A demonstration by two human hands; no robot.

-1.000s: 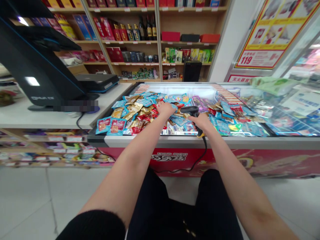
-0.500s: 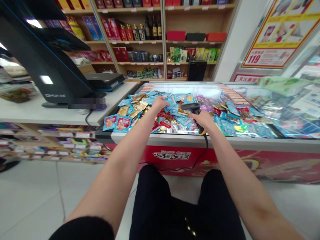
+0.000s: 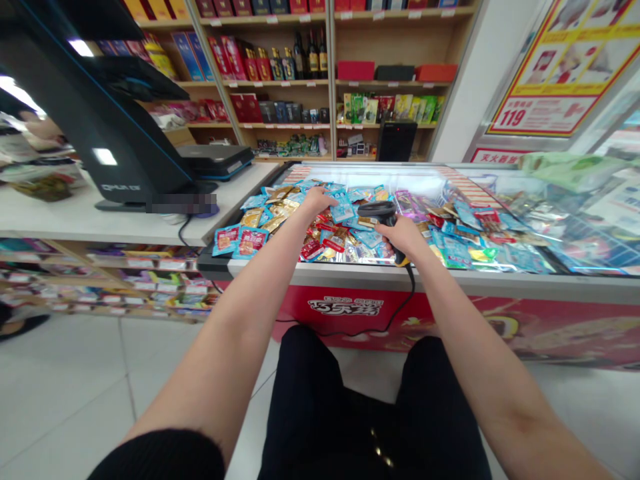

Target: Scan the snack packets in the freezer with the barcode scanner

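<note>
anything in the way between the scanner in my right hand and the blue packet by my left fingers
Nothing visible: the blue packet by your left hand shows just left of the scanner in your right hand. Loose packets lie nearer you.

The left sleeve (image 3: 163, 457) is short and black, the trousers (image 3: 313, 380) dark; gold-toned fittings (image 3: 379, 452) shine at the front.

A person's right hand (image 3: 404, 239) grips a handheld scanner (image 3: 377, 210) near the front edge of a glass-topped freezer (image 3: 320, 271) as the left hand (image 3: 316, 200) reaches a blue packet (image 3: 343, 209) amid colourful packets (image 3: 333, 243) heaped on the freezer's top; a counter (image 3: 75, 223) bearing a black terminal (image 3: 135, 143) stands at its left end, stocked shelves (image 3: 400, 41) behind the freezer
</note>
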